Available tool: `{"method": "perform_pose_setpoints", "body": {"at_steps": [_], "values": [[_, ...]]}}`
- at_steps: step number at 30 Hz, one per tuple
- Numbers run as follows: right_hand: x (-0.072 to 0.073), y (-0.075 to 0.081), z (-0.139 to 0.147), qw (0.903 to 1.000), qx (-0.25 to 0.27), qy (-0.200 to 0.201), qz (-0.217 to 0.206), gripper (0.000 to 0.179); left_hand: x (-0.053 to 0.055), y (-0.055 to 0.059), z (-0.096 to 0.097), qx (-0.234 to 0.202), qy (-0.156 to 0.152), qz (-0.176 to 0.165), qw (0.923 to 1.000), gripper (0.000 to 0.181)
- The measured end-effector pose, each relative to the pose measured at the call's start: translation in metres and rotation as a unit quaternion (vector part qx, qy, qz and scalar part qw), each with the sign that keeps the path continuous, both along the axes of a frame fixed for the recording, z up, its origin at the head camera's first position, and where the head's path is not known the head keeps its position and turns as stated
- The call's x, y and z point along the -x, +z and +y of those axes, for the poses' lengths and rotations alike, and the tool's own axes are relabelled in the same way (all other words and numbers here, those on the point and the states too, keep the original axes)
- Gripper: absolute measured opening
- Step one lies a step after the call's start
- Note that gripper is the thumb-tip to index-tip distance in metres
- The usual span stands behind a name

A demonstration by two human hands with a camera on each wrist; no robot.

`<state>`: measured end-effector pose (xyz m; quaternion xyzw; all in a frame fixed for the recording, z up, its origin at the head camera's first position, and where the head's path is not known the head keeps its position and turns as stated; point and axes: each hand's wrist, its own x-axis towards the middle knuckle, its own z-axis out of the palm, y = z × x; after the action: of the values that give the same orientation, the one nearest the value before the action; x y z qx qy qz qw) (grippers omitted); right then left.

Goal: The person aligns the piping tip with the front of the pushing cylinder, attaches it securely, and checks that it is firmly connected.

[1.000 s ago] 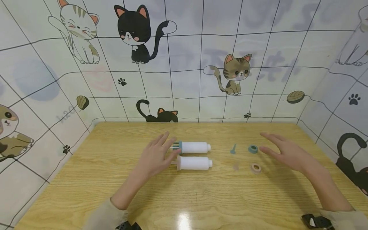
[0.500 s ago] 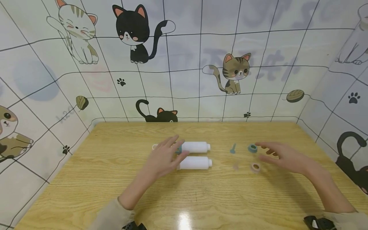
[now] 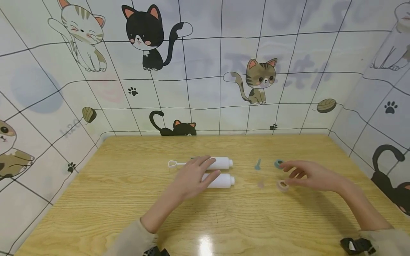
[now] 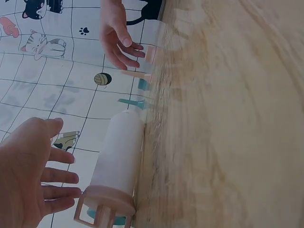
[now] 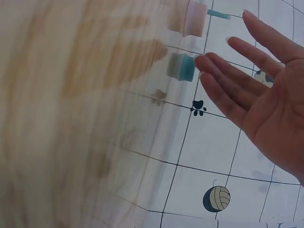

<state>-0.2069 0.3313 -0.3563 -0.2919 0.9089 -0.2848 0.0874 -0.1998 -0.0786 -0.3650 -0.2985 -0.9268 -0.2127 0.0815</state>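
Note:
My left hand (image 3: 189, 181) hovers over the left ends of two white plastic syringe-like tubes, its fingers spread and holding nothing. The nearer tube (image 3: 224, 180) has a pink collar (image 4: 111, 198), visible in the left wrist view. A teal collar on the farther tube (image 3: 222, 163) is mostly hidden by the hand; a white looped plunger handle (image 3: 172, 164) sticks out at left. My right hand (image 3: 315, 176) is at the two small screw rings, fingers loosely bent, with none between them. Its fingertips overlap the teal ring (image 3: 278, 164) and pink ring (image 3: 282, 186) in the head view.
Between tubes and rings lie a small teal nozzle (image 3: 257, 165) and a pale pink nozzle (image 3: 261, 185). All rest on a wooden table (image 3: 128, 206). A cat-print wall covering (image 3: 205, 89) rises behind and at both sides.
My left hand has moved right, from beside the tubes to over their collars, uncovering the looped handle. My right hand has shifted slightly left and nearer me, toward the rings, its fingers bending more.

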Motion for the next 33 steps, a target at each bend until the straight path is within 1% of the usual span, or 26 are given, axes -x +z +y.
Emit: {"method": "perform_pose_setpoints", "body": {"at_steps": [4,7,10,14,19,25,29,33], "values": [[0.003,-0.001,0.000,0.9995,0.012,0.022,-0.021,0.051,0.001,-0.003,0.006,0.003,-0.008,0.005,0.9999,0.057],[0.004,-0.002,0.000,0.9986,0.020,0.039,-0.030,0.049,0.001,-0.004,0.010,0.000,-0.022,0.010,0.9997,0.056],[0.006,-0.005,0.001,0.9979,0.024,0.044,-0.040,0.047,0.001,-0.003,0.015,-0.006,-0.040,0.019,0.9990,0.055],[0.008,-0.010,0.004,0.9970,0.029,0.050,-0.052,0.043,0.001,-0.002,0.021,-0.015,-0.056,0.025,0.9980,0.052],[0.010,-0.011,0.003,0.9958,0.033,0.063,-0.057,0.038,0.001,-0.001,0.029,-0.020,-0.078,0.010,0.9967,0.051],[0.014,-0.012,-0.001,0.9950,0.024,0.071,-0.065,0.031,0.000,-0.003,0.042,-0.015,-0.099,0.005,0.9950,0.048],[0.015,-0.014,-0.001,0.9944,0.019,0.075,-0.072,0.029,-0.001,-0.005,0.050,-0.020,-0.114,-0.004,0.9933,0.046],[0.015,-0.014,-0.001,0.9930,0.026,0.083,-0.080,0.027,-0.002,-0.006,0.059,-0.021,-0.126,-0.009,0.9918,0.045]]}}
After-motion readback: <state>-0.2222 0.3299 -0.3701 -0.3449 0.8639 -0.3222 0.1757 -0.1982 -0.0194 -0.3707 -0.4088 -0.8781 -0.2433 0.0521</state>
